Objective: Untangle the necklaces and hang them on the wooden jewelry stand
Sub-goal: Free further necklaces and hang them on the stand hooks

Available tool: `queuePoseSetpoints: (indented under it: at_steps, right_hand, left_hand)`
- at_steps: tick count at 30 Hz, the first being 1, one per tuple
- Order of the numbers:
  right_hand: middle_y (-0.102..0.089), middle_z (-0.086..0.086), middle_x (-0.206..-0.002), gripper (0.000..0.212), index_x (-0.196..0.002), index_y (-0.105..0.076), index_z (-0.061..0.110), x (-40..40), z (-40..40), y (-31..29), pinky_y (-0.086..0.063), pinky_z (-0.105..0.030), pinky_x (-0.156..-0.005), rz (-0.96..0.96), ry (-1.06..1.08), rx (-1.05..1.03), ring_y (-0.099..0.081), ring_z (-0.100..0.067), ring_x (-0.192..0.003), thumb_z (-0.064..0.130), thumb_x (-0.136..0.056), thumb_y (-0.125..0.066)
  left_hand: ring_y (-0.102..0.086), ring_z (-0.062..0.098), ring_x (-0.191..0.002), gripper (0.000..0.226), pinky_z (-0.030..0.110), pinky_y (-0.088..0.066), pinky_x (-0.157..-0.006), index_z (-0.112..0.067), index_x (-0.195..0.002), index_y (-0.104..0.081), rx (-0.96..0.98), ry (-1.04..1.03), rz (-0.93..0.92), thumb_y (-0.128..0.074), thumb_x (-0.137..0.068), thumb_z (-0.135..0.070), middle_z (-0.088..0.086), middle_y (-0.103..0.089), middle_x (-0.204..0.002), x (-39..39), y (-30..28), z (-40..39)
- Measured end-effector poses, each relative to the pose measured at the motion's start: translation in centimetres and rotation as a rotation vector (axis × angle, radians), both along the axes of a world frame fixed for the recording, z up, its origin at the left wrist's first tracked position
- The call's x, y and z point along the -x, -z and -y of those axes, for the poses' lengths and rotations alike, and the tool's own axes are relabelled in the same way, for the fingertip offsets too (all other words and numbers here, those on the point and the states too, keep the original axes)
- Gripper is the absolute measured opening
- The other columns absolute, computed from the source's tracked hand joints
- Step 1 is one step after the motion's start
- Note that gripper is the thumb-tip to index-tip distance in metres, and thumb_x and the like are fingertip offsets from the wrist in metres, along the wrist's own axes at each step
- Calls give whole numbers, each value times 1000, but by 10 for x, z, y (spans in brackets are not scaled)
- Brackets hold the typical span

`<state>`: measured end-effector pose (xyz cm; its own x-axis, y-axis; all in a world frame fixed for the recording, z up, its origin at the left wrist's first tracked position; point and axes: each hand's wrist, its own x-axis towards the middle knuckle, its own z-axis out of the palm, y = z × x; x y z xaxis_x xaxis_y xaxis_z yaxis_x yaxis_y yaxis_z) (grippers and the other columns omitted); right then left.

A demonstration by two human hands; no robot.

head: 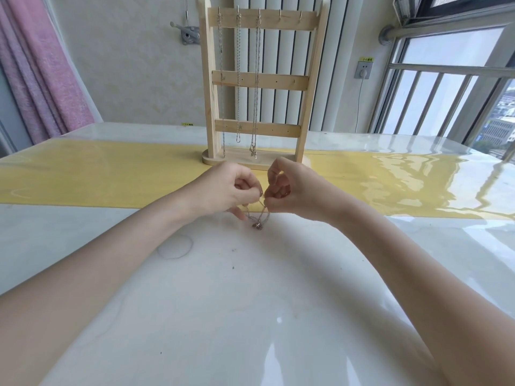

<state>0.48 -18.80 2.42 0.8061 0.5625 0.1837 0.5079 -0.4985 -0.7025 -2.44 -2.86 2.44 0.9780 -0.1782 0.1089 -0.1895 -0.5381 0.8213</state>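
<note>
A glossy white table point(211, 288) with a yellow runner point(111, 179) across it fills the lower frame, backed by a pale wall, a white radiator and a window at the right. Just below centre, both hands meet over the runner's near edge. The left hand point(223, 193) pinches one part of a thin silver necklace point(259, 215) between curled fingertips, and the right hand point(289, 190) pinches another part just beside it, so each grip is clenched on the chain. The two pinch points sit close together, probably so the strands can be teased apart without pulling a knot tighter. Below the fingers the chain hangs in a short bunched loop, and its small pendant point(257, 225) rests at or just above the table; contact is hard to judge.

Directly behind the hands, at upper centre, stands the wooden jewelry stand point(259, 79), upright on its oval base at the runner's far edge. Three chains point(238, 79) hang from the left hooks on its top rail, while two hooks point(289, 16) at the right are free. The held necklace looks still tangled, so I judge the untangling step unfinished, with hanging on a free hook to come.
</note>
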Motion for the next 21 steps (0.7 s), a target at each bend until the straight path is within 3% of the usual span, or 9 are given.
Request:
queuePoseSetpoints:
  at_steps: [3, 7, 15, 21]
  right_hand:
    - [-58, -11, -78, 30, -81, -41, 14, -1, 3, 0, -41, -27, -63, -225, -4, -261, -48, -18, -65, -8, -83, -62]
    - [-57, -15, -78, 32, -83, -39, 12, -4, 7, -1, -46, -24, -62, -407, 1, -494, -52, -22, -68, -13, -84, -60]
    - [-62, -8, -69, 35, -86, -38, 13, -6, 6, 0, -43, -24, -59, -363, 7, -514, -51, -20, -66, -13, -82, -62]
    - [-62, -9, -69, 35, -86, -38, 12, -6, 8, -1, -43, -25, -60, -386, -32, -526, -51, -20, -64, -13, -82, -62]
  left_hand:
    - [-56, 4, -62, 18, 28, -59, -66, -8, -77, -61, 122, -19, -18, -52, -91, -3, 1, -59, -69, 0, -2, 0]
    - [-64, 6, -65, 11, 22, -58, -66, -6, -83, -63, 342, -22, -130, -56, -91, -6, 4, -68, -76, 2, -1, 1]
    - [-65, 6, -61, 17, 14, -52, -57, -12, -84, -57, 447, -55, -166, -70, -79, -3, -1, -70, -68, 0, 0, -1]
    - [-55, 10, -63, 25, 14, -51, -60, -15, -79, -48, 436, -10, -136, -65, -82, 3, 2, -60, -74, -3, 2, 0]
